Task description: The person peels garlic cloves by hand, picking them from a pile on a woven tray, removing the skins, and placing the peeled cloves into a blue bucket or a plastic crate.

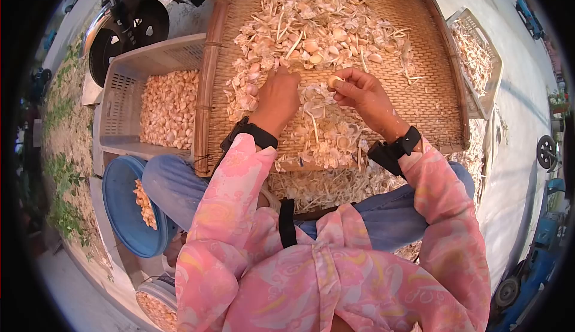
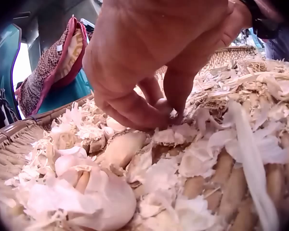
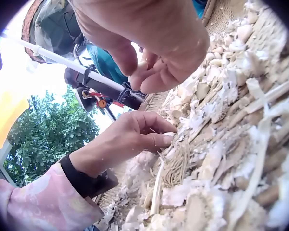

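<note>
A woven bamboo tray [image 1: 431,113] lies across the front, strewn with garlic cloves [image 1: 311,45], papery skins and dry stalks. Over its near left part, my left hand [image 1: 278,95] reaches down with its fingertips in the pile. The right wrist view shows that hand pinching a pale garlic clove [image 3: 169,134] between thumb and finger. Held a little above the tray, my right hand [image 1: 366,95] pinches another garlic clove [image 1: 334,81] between thumb and fingertips. A whole-looking garlic bulb [image 2: 103,197] with loose skin sits close to the left hand in the left wrist view.
Left of the tray stands a plastic crate [image 1: 123,107] of cloves, with a blue bucket [image 1: 129,227] below it. Another crate [image 1: 488,92], holding stalks and skins, stands at the right. A wheeled vehicle [image 1: 147,29] is parked at the upper left.
</note>
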`<control>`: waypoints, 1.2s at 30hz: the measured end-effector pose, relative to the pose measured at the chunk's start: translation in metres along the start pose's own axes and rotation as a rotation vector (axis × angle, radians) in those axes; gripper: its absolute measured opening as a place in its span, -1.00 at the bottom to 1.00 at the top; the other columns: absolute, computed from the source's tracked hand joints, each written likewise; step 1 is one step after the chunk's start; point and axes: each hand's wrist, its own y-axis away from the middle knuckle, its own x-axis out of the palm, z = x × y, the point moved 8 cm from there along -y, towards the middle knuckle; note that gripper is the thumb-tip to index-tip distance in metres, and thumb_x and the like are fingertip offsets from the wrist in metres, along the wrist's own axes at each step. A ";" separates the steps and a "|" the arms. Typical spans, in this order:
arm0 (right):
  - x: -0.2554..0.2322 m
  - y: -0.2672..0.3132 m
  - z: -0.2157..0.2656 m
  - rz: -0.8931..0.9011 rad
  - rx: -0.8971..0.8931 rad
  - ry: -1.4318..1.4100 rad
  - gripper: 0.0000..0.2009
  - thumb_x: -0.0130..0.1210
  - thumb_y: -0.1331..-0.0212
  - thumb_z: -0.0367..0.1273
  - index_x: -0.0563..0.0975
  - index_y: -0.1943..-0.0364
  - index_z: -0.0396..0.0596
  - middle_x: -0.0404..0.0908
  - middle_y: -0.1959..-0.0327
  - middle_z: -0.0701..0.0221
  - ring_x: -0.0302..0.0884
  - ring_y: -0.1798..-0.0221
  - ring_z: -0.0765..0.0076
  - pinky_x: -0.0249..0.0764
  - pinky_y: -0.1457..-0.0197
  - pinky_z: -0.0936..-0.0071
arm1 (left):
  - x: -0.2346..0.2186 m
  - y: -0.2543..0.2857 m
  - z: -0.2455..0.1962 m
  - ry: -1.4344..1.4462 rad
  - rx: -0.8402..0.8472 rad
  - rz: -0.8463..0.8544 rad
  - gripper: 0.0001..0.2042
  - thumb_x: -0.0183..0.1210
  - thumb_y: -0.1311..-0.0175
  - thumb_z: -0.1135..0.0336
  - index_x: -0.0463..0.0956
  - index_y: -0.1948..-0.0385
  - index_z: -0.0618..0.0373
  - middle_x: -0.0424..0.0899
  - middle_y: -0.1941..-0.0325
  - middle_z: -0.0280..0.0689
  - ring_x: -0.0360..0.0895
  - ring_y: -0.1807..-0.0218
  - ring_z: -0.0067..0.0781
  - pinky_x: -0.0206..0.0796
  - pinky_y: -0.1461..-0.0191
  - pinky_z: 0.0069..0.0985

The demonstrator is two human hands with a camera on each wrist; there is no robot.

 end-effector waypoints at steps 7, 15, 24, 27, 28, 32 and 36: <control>-0.021 -0.011 -0.006 -0.154 0.066 0.052 -0.85 0.08 -0.18 -0.31 0.51 0.23 -0.02 0.56 0.38 0.58 0.38 0.46 0.75 0.35 0.39 0.79 | 0.005 -0.002 0.029 0.653 -0.252 0.016 -0.75 0.06 -0.12 0.50 0.46 0.15 0.34 0.53 0.23 -0.10 0.55 0.22 -0.18 0.44 0.18 -0.39; 0.080 -0.059 0.044 0.015 -0.147 0.063 -0.77 0.02 -0.23 -0.29 0.48 0.11 -0.08 0.58 0.29 0.52 0.48 0.32 0.67 0.39 0.36 0.69 | -0.051 0.077 0.016 1.926 -0.461 0.130 -0.71 -0.05 -0.27 0.53 0.30 -0.01 0.43 0.52 0.14 -0.09 0.53 0.03 -0.23 0.51 0.09 -0.67; 0.092 -0.107 0.024 0.172 -0.745 1.377 -0.66 0.04 -0.13 -0.39 0.42 -0.01 -0.15 0.46 0.01 0.15 0.43 -0.01 0.09 0.38 -0.05 0.29 | -0.142 0.139 -0.060 2.315 -0.012 0.267 -0.66 0.08 -0.20 0.42 0.29 0.01 0.32 0.48 0.24 -0.07 0.53 0.29 -0.27 0.39 0.39 -0.51; 0.077 -0.073 0.007 0.212 -0.738 1.386 -0.59 0.06 -0.10 -0.41 0.36 -0.09 -0.14 0.36 -0.10 0.08 0.34 -0.10 -0.03 0.30 -0.14 0.23 | -0.193 0.159 -0.112 2.291 0.395 0.514 -0.68 0.10 -0.17 0.44 0.31 0.05 0.30 0.48 0.30 -0.02 0.51 0.37 -0.30 0.40 0.41 -0.48; 0.074 -0.063 0.005 0.238 -0.671 1.346 -0.57 0.06 -0.10 -0.41 0.35 -0.11 -0.13 0.33 -0.12 0.09 0.33 -0.11 -0.03 0.29 -0.16 0.24 | -0.198 0.167 -0.131 2.557 0.583 0.199 -0.66 0.10 -0.16 0.53 0.27 0.05 0.51 0.50 0.24 0.10 0.55 0.26 -0.20 0.44 0.28 -0.39; 0.051 -0.024 0.026 0.108 -0.633 1.331 -0.66 0.08 -0.09 -0.41 0.42 0.01 -0.16 0.42 0.00 0.13 0.39 -0.02 -0.01 0.36 -0.02 0.27 | -0.199 0.175 -0.154 2.919 0.823 -0.131 -0.73 0.06 -0.13 0.68 0.29 0.16 0.70 0.54 0.24 0.18 0.59 0.23 -0.10 0.46 0.20 -0.32; 0.046 -0.030 0.040 0.069 -0.667 1.260 -0.80 0.06 -0.09 -0.44 0.48 0.18 -0.16 0.51 0.21 0.20 0.46 0.15 0.02 0.40 0.14 0.29 | -0.202 0.162 -0.149 2.683 1.020 -0.058 -0.79 0.09 -0.11 0.67 0.37 0.23 0.64 0.55 0.25 0.15 0.59 0.24 -0.11 0.47 0.17 -0.35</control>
